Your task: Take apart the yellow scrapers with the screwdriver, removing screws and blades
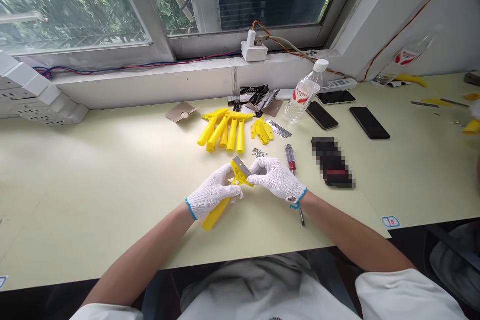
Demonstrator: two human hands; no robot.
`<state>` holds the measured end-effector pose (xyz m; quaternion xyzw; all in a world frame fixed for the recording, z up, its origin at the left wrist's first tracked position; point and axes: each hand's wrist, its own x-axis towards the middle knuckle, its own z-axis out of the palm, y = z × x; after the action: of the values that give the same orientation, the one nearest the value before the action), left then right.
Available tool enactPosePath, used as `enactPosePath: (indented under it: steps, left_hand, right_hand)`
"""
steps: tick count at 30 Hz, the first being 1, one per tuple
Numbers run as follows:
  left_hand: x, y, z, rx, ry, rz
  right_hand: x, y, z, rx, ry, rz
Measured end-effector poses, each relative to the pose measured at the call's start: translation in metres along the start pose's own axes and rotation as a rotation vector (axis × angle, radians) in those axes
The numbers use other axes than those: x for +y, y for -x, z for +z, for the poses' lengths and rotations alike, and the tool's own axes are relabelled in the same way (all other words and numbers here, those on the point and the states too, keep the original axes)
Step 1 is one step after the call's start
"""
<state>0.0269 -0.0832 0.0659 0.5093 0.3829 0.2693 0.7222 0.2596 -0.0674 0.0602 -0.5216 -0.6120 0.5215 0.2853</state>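
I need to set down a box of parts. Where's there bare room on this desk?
The widest bare stretch is the tabletop left of the left hand. Another lies right of the blurred black item, below the phones. It's crowded around the yellow handles and bottle.

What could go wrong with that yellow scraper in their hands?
The bare metal blade of the yellow plastic scraper sits beside the white knit-gloved right hand, so a slip might cut the glove. The loose small metal screws could scatter if bumped. The red-handled screwdriver beneath that hand might get knocked off the table edge.
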Motion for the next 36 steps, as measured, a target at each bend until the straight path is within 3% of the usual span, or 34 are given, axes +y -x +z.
enactPosePath:
  steps: [11,25,31,36]
  left_hand:
    - [-0.003,-0.002,0.001,0.012,-0.037,0.007]
    - [-0.003,-0.001,0.002,-0.058,-0.074,0.002]
    - [-0.006,-0.001,0.003,0.009,-0.013,0.009]
    - [-0.008,0.002,0.009,0.034,0.07,0.024]
  right_hand:
    - [0.002,0.001,0.001,0.055,0.062,-0.004]
    - [-0.002,0.0,-0.011,-0.135,0.052,0.098]
    - [0.006,-0.001,0.0,-0.102,-0.013,0.042]
    - [0.007,0.002,0.008,-0.083,0.1,-0.093]
